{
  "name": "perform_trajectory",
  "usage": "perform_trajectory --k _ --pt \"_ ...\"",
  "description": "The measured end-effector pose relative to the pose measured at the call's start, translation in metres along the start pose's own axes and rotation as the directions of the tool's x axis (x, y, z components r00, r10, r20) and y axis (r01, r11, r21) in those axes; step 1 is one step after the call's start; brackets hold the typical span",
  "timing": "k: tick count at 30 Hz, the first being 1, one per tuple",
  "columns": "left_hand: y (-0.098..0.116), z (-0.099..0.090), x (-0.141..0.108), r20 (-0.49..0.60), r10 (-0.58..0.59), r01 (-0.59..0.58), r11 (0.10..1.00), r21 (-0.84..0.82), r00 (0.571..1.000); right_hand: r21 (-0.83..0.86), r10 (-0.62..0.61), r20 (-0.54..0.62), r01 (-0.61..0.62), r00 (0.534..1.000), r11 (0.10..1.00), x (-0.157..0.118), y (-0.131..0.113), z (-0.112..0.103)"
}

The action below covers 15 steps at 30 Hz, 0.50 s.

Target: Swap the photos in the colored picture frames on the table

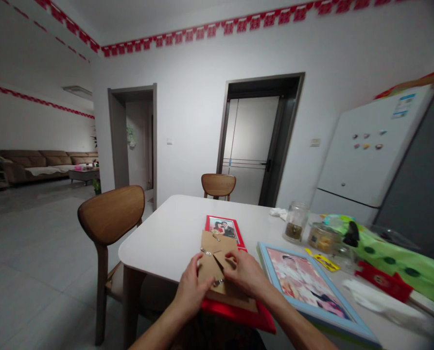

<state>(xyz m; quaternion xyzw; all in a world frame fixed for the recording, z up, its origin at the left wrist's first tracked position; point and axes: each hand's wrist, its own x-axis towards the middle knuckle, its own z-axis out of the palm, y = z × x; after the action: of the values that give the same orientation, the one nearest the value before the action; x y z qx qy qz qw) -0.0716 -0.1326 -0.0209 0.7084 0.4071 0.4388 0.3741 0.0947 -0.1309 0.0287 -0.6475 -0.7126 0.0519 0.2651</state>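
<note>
A brown picture-frame backing board lies over a red base at the table's near edge. Small metal clips show on the board. My left hand grips the board's left side, its thumb across the surface near the lower clip. With bent fingers, my right hand pinches a brown flap that stands slightly raised, with a dark gap beneath it. Just beyond the board, a red picture frame with a photo of two people is partly covered by it.
Right of my hands lies a light-blue picture frame. Farther right stand a glass jar and a lidded container, beside a green package and a red box. Wooden chairs stand around the white table.
</note>
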Motion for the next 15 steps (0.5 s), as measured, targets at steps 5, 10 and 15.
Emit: perform_trajectory --k 5,10,15 --pt "-0.005 -0.025 0.024 -0.182 -0.237 0.178 0.94 -0.29 0.954 0.113 -0.127 -0.053 0.132 0.99 0.985 0.006 -0.032 0.002" --pt "-0.027 -0.07 0.027 -0.207 -0.331 0.266 0.92 -0.287 0.921 -0.16 -0.098 -0.053 0.089 0.994 0.983 -0.003 0.019 -0.003" --pt "-0.051 -0.097 0.029 -0.274 -0.369 0.354 0.93 -0.102 0.888 -0.493 0.199 -0.001 -0.174 0.98 0.853 -0.017 0.085 -0.009"
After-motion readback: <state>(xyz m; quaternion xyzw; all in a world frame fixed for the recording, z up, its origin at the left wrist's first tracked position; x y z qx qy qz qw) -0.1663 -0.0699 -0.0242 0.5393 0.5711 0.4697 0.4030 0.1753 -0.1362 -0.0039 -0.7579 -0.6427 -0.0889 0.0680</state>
